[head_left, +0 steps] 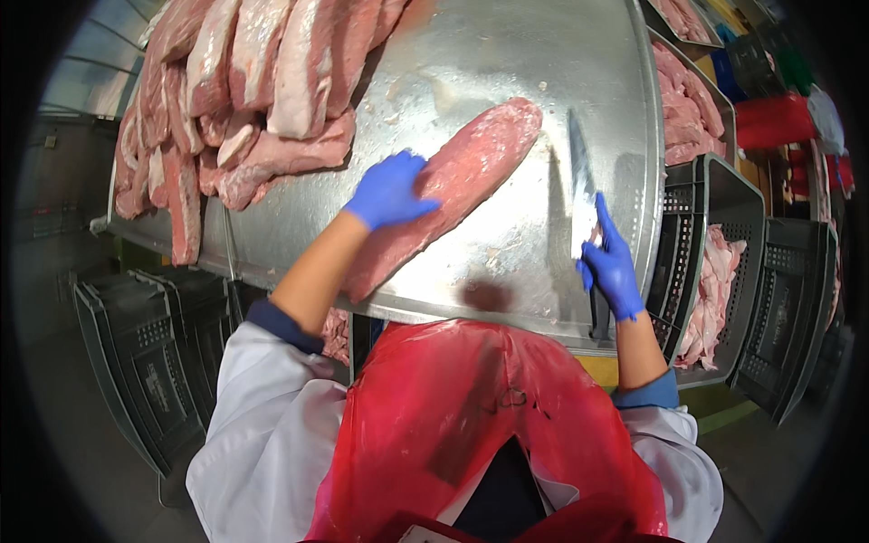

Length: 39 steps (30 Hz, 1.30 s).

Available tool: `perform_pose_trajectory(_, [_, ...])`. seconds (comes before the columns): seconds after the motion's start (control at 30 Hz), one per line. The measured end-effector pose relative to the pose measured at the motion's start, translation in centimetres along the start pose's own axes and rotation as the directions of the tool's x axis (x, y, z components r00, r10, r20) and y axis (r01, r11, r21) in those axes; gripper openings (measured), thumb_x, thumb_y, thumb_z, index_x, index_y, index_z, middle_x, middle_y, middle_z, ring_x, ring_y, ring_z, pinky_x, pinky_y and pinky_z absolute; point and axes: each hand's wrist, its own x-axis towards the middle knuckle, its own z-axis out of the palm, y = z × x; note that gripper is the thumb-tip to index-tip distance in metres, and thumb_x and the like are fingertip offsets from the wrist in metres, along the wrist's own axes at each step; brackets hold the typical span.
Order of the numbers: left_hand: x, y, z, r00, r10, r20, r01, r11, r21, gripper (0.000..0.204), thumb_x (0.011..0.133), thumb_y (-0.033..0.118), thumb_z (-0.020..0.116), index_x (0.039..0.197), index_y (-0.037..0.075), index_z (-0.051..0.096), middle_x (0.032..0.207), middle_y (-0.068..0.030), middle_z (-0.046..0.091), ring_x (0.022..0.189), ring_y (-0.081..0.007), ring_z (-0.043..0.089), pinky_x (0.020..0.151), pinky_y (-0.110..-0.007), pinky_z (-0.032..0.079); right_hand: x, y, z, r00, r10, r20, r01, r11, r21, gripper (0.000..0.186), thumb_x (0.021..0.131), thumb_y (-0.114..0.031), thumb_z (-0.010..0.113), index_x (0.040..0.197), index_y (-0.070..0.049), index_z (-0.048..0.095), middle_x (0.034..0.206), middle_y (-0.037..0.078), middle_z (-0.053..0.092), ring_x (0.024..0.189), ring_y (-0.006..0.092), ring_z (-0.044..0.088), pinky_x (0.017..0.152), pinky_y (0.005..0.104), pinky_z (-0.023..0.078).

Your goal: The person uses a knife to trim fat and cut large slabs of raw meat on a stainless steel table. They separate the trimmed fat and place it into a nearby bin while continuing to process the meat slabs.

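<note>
Head view: from my station I see the meat (475, 163) lying slantwise across the surface (471, 54). How do the hands stand?

Left hand (387, 192) rests on its left flank, thumb spread wide from the fingers. Right hand (615, 273) holds the knife (580, 163) off to the right, blade apart from the meat; I can't tell how firm that grip is.

How would you handle it?

I'd press with the left palm so the piece can't roll, tuck that thumb back, and settle the right hand wholly behind the blade. Then long, light strokes, angled away from the left fingers.

Anything in my way?

Some. A pile (272, 77) crowds the far left, so I'd work toward the open right. The meat's lower end lies close to the near edge, by the apron (434, 389). A crate (731, 188) stands just beyond the right rim, near your wrist. Crates (145, 362) at lower left stay clear.
</note>
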Motion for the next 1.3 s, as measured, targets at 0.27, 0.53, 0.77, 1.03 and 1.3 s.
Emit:
perform_pose_trajectory(0.27, [23.0, 2.5, 4.7, 0.966, -0.198, -0.163, 0.153, 0.956, -0.252, 0.034, 0.084, 0.037, 0.073, 0.101, 0.007, 0.068, 0.095, -0.0184, 0.071, 0.088, -0.0333, 0.069, 0.080, -0.041, 0.054, 12.2, 0.7, 2.5, 0.978, -0.068, -0.196, 0.096, 0.986, 0.135, 0.083, 0.093, 0.003, 0.048, 0.163, -0.028, 0.013, 0.077, 0.006, 0.059, 0.056, 0.0115, 0.056, 0.048, 0.0266, 0.048])
perform_pose_trajectory(0.53, [21.9, 2.7, 3.7, 0.958, -0.235, -0.162, 0.126, 0.857, -0.500, 0.022, 0.089, 0.024, 0.069, 0.084, 0.003, 0.067, 0.076, -0.0169, 0.068, 0.072, -0.0256, 0.065, 0.069, -0.038, 0.052, 23.1, -2.7, 7.0, 0.994, -0.043, 0.103, 0.061, 0.983, -0.175, 0.082, 0.090, -0.006, 0.055, 0.162, -0.016, 0.017, 0.081, 0.016, 0.065, 0.058, 0.0189, 0.063, 0.053, 0.0312, 0.052])
perform_pose_trajectory(0.77, [19.6, 1.5, 2.1, 0.955, -0.230, -0.189, 0.048, 0.743, -0.667, 0.020, 0.095, 0.019, 0.069, 0.088, 0.001, 0.062, 0.065, -0.0045, 0.059, 0.061, -0.0089, 0.052, 0.056, -0.028, 0.045, 14.1, -2.8, 5.3, 0.937, 0.081, 0.339, 0.068, 0.912, -0.405, 0.077, 0.092, -0.008, 0.054, 0.161, -0.023, 0.024, 0.074, 0.008, 0.063, 0.057, 0.0137, 0.059, 0.057, 0.0295, 0.050])
perform_pose_trajectory(1.03, [-3.3, -1.2, -5.7, 0.763, -0.488, -0.423, -0.130, 0.525, -0.841, 0.007, 0.097, 0.012, 0.065, 0.100, 0.005, 0.066, 0.077, 0.0072, 0.051, 0.066, -0.0023, 0.043, 0.057, -0.020, 0.034, 6.4, -2.5, 6.7, 0.750, 0.194, 0.633, 0.198, 0.846, -0.495, 0.079, 0.093, -0.013, 0.055, 0.161, -0.031, 0.020, 0.094, 0.012, 0.067, 0.074, 0.0173, 0.062, 0.082, 0.0323, 0.054])
perform_pose_trajectory(1.3, [-37.3, -10.6, 5.7, 0.375, -0.910, -0.176, 0.432, 0.340, -0.835, 0.008, 0.100, 0.010, 0.063, 0.093, 0.007, 0.066, 0.082, 0.0043, 0.063, 0.074, -0.0030, 0.053, 0.067, -0.022, 0.043, 21.5, -6.3, 12.1, 0.803, -0.284, 0.524, 0.557, 0.671, -0.489, 0.079, 0.091, -0.012, 0.058, 0.159, -0.036, 0.026, 0.078, 0.016, 0.065, 0.069, 0.0209, 0.064, 0.073, 0.0365, 0.053])
